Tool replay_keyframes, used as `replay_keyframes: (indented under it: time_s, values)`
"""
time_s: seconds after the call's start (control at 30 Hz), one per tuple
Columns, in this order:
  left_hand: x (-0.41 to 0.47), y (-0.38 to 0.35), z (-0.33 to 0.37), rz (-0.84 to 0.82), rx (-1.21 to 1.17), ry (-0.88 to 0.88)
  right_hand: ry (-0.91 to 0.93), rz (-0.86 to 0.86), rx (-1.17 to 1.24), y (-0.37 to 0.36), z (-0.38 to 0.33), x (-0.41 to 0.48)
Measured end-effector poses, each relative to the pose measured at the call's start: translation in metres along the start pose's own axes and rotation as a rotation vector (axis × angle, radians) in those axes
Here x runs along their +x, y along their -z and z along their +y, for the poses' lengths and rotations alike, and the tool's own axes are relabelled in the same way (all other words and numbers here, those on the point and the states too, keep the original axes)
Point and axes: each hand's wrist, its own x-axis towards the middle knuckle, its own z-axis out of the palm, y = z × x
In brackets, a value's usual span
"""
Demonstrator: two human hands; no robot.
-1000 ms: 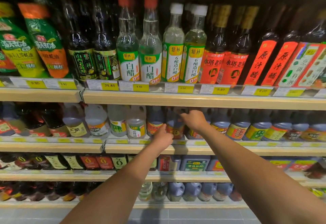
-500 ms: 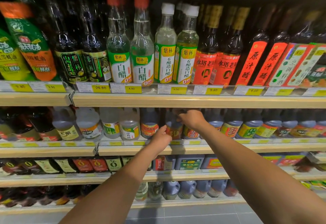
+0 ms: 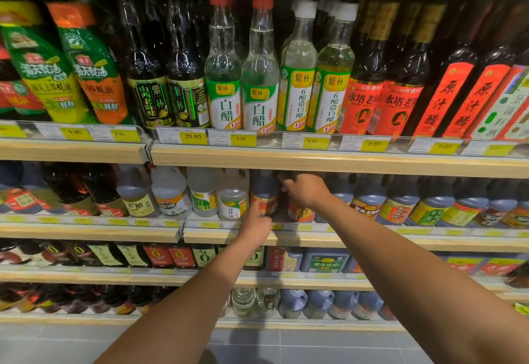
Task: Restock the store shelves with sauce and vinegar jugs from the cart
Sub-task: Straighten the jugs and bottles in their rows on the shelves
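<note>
Gripping with the right hand (image 3: 307, 194) the dark top of a smooth plastic jug (image 3: 264, 189) at the centre of the frame, on a shelf (image 3: 315, 239) edged in pale wood. Pressing the fingertips of the left hand (image 3: 254, 227) on its orange label. Holding the hands near but apart. Seeing rounded translucent jugs (image 3: 233, 197) just left, and tall glossy glass bottles (image 3: 260, 77) over yellow price tags (image 3: 193, 137) higher.
</note>
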Motion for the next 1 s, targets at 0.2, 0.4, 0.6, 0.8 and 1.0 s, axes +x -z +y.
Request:
replay_keyframes:
  time_s: [0.2, 0.4, 0.6, 0.8, 1.0]
  values:
    - [0.007, 0.013, 0.001, 0.006, 0.03, 0.01, -0.114, -0.241, 0.361, -0.009, -0.018, 0.022]
    - [0.009, 0.016, 0.005, -0.032, 0.039, 0.039, -0.057, -0.282, 0.398, -0.021, -0.03, 0.029]
    - [0.009, 0.019, 0.001, -0.085, 0.014, 0.051, -0.131, -0.276, 0.308, -0.028, -0.028, 0.034]
    - [0.004, 0.021, 0.001, -0.107, -0.012, 0.036, -0.113, -0.254, 0.138, -0.021, -0.027, 0.031]
    - [-0.014, 0.015, 0.007, -0.14, -0.037, 0.063, -0.078, -0.228, -0.108, -0.01, -0.022, 0.017]
